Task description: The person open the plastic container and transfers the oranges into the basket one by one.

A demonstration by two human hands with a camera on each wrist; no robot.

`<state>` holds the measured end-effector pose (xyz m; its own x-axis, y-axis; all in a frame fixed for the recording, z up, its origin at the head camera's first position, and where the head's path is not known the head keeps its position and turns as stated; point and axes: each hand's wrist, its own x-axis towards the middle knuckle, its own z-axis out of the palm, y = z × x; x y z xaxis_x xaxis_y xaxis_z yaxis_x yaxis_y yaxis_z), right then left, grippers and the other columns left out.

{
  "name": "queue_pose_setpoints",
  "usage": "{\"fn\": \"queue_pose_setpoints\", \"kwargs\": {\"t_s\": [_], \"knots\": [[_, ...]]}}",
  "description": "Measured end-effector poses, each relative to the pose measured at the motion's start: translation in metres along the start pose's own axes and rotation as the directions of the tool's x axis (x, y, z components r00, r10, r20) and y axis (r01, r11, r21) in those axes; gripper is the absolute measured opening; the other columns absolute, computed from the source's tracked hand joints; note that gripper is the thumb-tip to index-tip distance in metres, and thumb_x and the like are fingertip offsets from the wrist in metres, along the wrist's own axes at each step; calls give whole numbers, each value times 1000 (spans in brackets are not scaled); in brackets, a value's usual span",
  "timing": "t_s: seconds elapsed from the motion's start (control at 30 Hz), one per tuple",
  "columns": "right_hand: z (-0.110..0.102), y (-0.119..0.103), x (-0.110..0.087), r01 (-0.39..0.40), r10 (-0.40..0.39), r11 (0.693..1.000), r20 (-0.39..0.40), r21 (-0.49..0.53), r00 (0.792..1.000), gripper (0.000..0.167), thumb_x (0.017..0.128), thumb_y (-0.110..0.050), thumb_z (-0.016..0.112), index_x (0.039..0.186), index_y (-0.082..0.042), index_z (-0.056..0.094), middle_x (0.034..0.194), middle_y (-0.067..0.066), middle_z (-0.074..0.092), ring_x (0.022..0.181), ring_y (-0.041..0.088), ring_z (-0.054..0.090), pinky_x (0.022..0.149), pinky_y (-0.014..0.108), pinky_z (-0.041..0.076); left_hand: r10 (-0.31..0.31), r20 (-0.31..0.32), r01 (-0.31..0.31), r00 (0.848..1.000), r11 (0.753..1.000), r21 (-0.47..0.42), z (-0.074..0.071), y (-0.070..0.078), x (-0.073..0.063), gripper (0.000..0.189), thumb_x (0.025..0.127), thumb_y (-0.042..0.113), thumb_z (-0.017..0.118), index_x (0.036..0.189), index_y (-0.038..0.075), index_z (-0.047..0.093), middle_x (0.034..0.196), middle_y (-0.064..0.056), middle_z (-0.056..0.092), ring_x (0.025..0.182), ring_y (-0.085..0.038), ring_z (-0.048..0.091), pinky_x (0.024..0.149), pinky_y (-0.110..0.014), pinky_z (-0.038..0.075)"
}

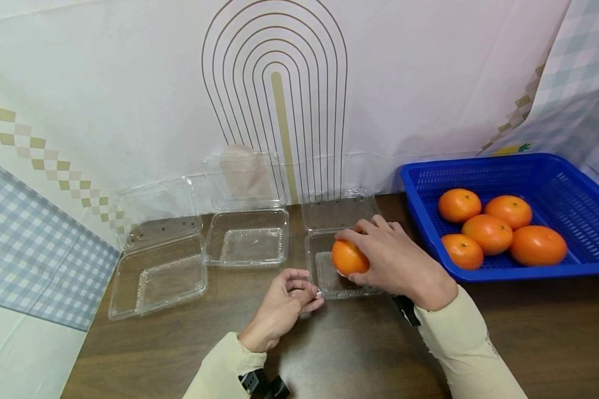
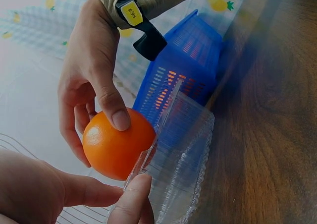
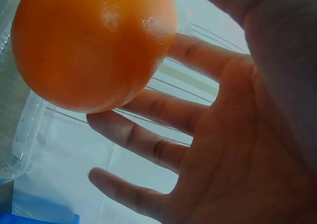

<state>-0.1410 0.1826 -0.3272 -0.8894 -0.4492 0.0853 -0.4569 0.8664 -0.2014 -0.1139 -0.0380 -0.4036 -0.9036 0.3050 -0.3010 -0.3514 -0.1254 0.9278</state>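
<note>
My right hand (image 1: 391,255) grips an orange (image 1: 349,258) between thumb and fingers, just above the base of the rightmost clear plastic clamshell box (image 1: 324,277). In the right wrist view the orange (image 3: 94,45) shows large against the fingers, with the little finger off it. The thumb and forefinger of my left hand (image 1: 288,302) pinch the box's rim at its near left corner. From the left wrist, the orange (image 2: 119,144) overlaps the rim of the box (image 2: 185,154), right beside the pinching fingertips.
Two more clear clamshell boxes, one in the middle (image 1: 249,238) and one at the left (image 1: 172,280), stand with their lids raised against the patterned wall cloth (image 1: 155,83). At the right, a blue basket (image 1: 591,233) holds several oranges (image 1: 488,234). All stand on a brown wooden table (image 1: 349,349).
</note>
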Motion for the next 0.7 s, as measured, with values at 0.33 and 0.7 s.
{"fn": "queue_pose_setpoints", "kwargs": {"t_s": [0.33, 0.7], "knots": [[0, -1, 0, -3, 3, 1000, 7, -7, 1000, 59, 75, -33, 90, 128, -21, 65, 110, 4, 63, 102, 27, 49, 84, 47, 47, 0, 3, 0, 1000, 1000, -5, 0, 0, 0, 42, 97, -12, 55, 135, -12, 37, 102, -12, 55, 86, -13, 63, 89, -28, 65], [0, -2, -1, 11, -11, 1000, -3, -8, 1000, 57, 73, -29, 91, 124, -21, 66, 106, 5, 63, 100, 26, 50, 86, 50, 48, -2, 4, 2, 1000, 1000, -10, 0, 0, 0, 43, 96, -13, 55, 135, -12, 36, 103, -14, 56, 85, -12, 63, 89, -27, 65]]}}
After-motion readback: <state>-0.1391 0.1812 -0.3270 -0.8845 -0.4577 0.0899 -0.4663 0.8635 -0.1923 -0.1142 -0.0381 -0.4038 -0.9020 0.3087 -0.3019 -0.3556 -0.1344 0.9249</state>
